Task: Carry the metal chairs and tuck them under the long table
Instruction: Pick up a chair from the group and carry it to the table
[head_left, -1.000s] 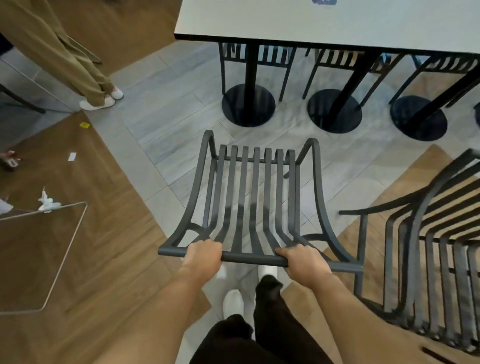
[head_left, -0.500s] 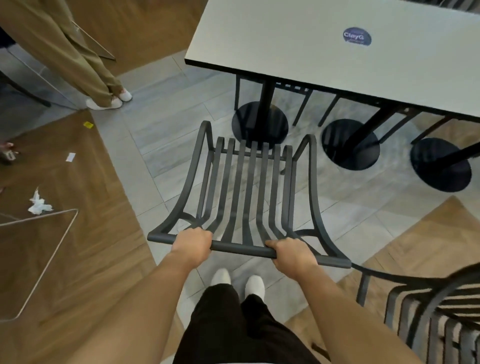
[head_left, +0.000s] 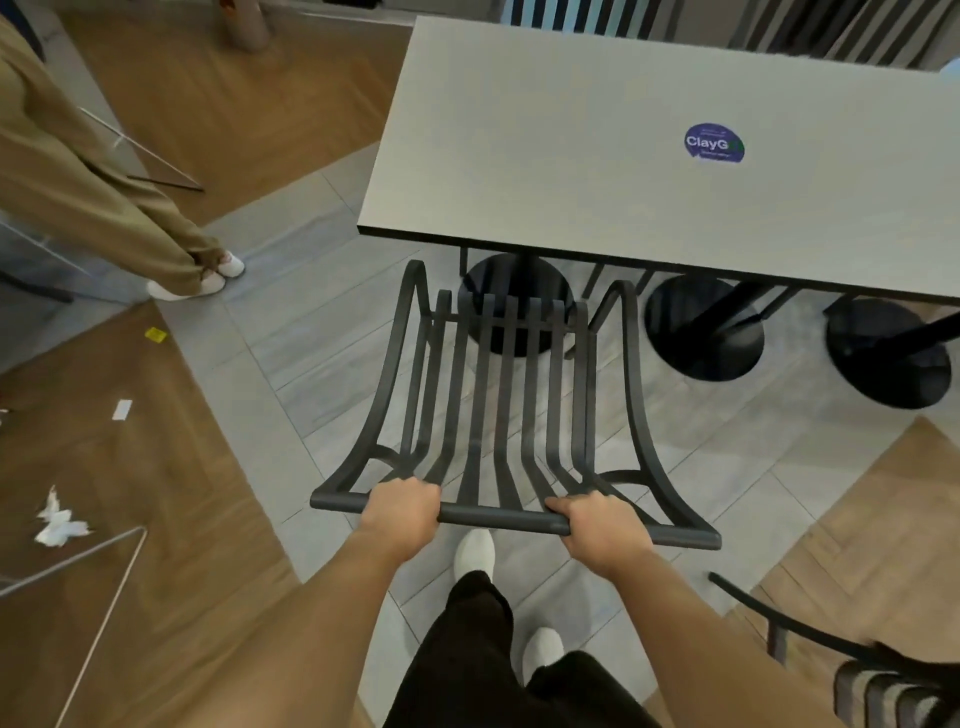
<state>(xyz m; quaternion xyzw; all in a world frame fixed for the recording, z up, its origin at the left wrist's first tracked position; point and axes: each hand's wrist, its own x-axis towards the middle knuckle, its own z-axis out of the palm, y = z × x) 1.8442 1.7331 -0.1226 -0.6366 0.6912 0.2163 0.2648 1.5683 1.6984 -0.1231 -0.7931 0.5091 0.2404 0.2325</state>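
Before the long table (head_left: 649, 156), both hands' fingers (head_left: 415, 491) curl around the chair's top rail (head_left: 498, 517).

The metal chair (head_left: 511, 405) has come closer to the long table (head_left: 649, 156), its front nearly under the edge.

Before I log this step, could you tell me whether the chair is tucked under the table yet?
Not yet: the chair, gripped by both hands, has its front edge just short of the table edge.

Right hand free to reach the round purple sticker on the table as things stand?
Probably not: the right hand grips the chair top rail, and the sticker sits far across the table.
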